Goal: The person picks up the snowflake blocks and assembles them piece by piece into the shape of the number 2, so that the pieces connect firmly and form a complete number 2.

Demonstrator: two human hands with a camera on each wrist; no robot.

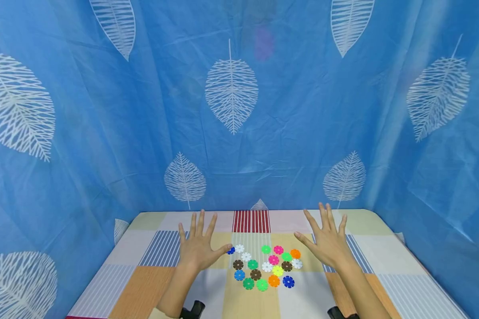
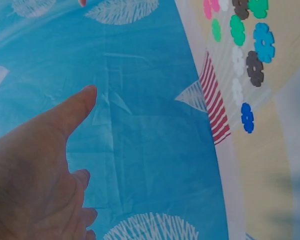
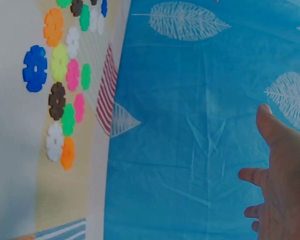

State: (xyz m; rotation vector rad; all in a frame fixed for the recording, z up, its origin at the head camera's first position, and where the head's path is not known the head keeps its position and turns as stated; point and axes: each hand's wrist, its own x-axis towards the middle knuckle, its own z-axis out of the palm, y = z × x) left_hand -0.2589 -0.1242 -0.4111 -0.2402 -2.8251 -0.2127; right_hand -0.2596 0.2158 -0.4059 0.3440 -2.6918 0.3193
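My left hand (image 1: pixel 198 250) is held over the left part of the table, its fingers spread and nothing in them. On the other side my right hand (image 1: pixel 329 243) is spread the same way, also holding nothing. Between the two lie several notched plastic discs, flat and loosely scattered. A dark blue disc (image 1: pixel 230 250) is nearest the left thumb, with a white disc (image 1: pixel 239 248) beside it. Closest to the right hand are an orange disc (image 1: pixel 295 254) and a white disc (image 1: pixel 297 264). A dark blue disc (image 3: pixel 35 69) stands out in the right wrist view.
A patchwork-patterned cloth (image 1: pixel 143 288) covers the table. Blue curtains (image 1: pixel 231 168) with white leaf prints rise behind it and along both sides. Black straps (image 1: pixel 193 310) with cameras sit on both wrists.
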